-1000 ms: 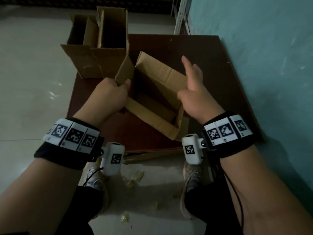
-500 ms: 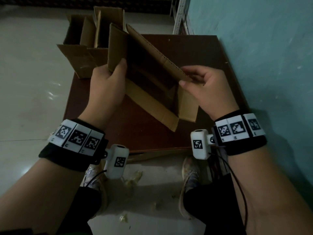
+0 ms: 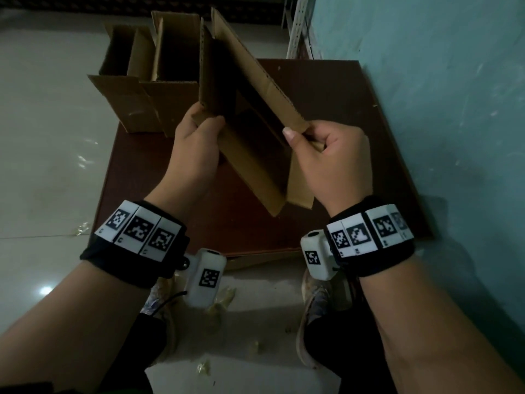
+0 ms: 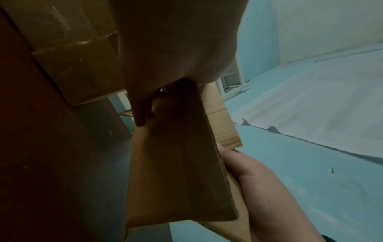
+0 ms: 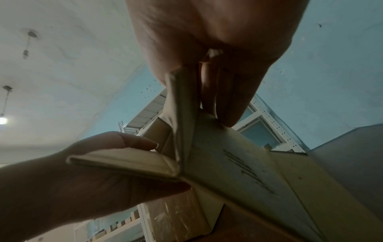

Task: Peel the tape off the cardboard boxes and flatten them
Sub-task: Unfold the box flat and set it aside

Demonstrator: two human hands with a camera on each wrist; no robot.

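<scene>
Head view: left hand (image 3: 196, 143) and right hand (image 3: 332, 160) each pinching opposite edges of half-collapsed box (image 3: 250, 115) above table (image 3: 341, 115).

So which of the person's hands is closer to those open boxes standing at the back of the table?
Left. The left hand sits just in front of the standing boxes; the right hand is farther off to their right.

The held box (image 3: 250, 115) was matt brown corrugated cardboard, the table (image 3: 341, 137) dark smooth wood, the floor (image 3: 51, 143) glossy tile.
</scene>
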